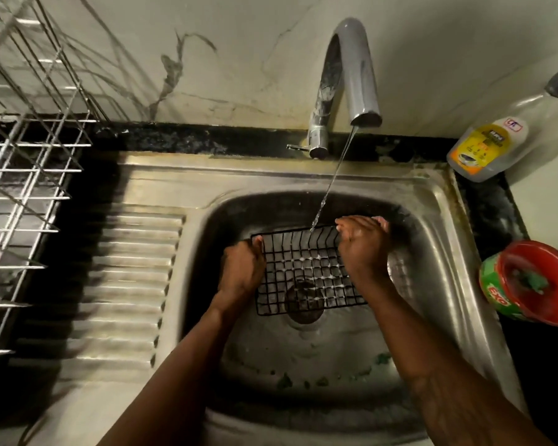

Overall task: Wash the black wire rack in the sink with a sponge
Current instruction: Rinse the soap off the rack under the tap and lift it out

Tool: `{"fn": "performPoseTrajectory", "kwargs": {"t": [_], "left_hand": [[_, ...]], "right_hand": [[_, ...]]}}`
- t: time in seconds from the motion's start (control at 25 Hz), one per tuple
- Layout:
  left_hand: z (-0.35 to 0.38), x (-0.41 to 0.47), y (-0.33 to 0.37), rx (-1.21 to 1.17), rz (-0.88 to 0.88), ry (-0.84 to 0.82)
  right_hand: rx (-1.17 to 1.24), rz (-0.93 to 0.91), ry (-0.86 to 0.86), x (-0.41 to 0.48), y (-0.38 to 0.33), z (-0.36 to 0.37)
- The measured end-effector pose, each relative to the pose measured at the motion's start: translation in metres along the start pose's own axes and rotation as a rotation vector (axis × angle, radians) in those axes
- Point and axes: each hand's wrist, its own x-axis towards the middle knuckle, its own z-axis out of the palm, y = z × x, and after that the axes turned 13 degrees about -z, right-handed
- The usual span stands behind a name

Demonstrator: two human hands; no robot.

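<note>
Left hand (240, 268), right hand (362, 243) curl round black wire rack (306, 268) sides; rack partly hides drain (305, 318).

You have two bare hands over the one stainless steel sink (303, 178): one left hand (242, 268) and one right hand (362, 243). Inside the sink, count one black rectangular wire rack (306, 268) and one round drain (305, 312). Behind the sink there is one curved chrome tap (354, 69), with one thin stream of water (332, 185). Right of the sink you have one clear plastic bottle with a yellow label (483, 146) and one round red tub (534, 284). Left of the sink stands one silver wire dish drainer (30, 188).
</note>
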Motion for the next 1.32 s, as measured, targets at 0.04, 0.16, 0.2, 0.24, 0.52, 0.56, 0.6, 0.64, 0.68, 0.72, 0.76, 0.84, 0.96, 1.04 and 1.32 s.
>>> {"fn": "performPoseTrajectory", "kwargs": {"t": [0.04,0.16,0.2,0.24,0.52,0.56,0.6,0.64,0.68,0.72,0.76,0.84,0.96,1.04,1.32], "left_hand": [[0.003,0.006,-0.001,0.003,0.010,0.028],[0.009,0.010,0.005,0.021,0.005,0.081],[0.014,0.008,0.007,0.028,-0.032,0.095],[0.018,0.010,0.009,0.024,-0.074,0.123],[0.016,0.016,0.003,-0.132,-0.002,0.375],[0.016,0.016,0.006,-0.156,-0.001,0.388],[0.016,0.015,0.008,-0.181,-0.002,0.382],[0.018,0.015,0.011,-0.212,0.000,0.372],[0.018,0.016,0.013,-0.248,0.001,0.367],[0.019,0.017,0.015,-0.286,0.003,0.365],[0.020,0.017,0.016,-0.328,0.010,0.359],[0.021,0.013,0.016,-0.389,0.025,0.347],[0.017,0.011,0.016,-0.362,0.026,0.357],[0.014,0.010,0.015,-0.370,0.014,0.348],[0.024,0.007,0.019,-0.358,0.003,0.291]], "right_hand": [[0.047,-0.006,0.056,-0.002,-0.003,0.003],[0.298,0.038,0.036,-0.008,-0.010,0.008],[0.423,0.126,-0.050,-0.011,-0.012,0.015],[0.599,0.296,-0.189,-0.011,-0.016,0.022],[1.375,0.934,-0.431,0.011,-0.025,0.051],[1.430,0.900,-0.552,0.009,-0.028,0.048],[1.426,0.848,-0.727,0.005,-0.030,0.045],[1.379,0.786,-0.910,0.000,-0.031,0.041],[1.331,0.743,-1.025,-0.002,-0.029,0.038],[1.322,0.735,-1.030,0.000,-0.027,0.035],[1.333,0.753,-0.936,0.004,-0.023,0.034],[1.303,0.804,-0.543,0.015,-0.018,0.038],[1.306,0.846,-0.305,0.006,-0.035,0.046],[1.274,0.831,-0.624,-0.010,-0.052,0.046],[1.334,1.028,-0.236,0.021,-0.042,0.053]]}}
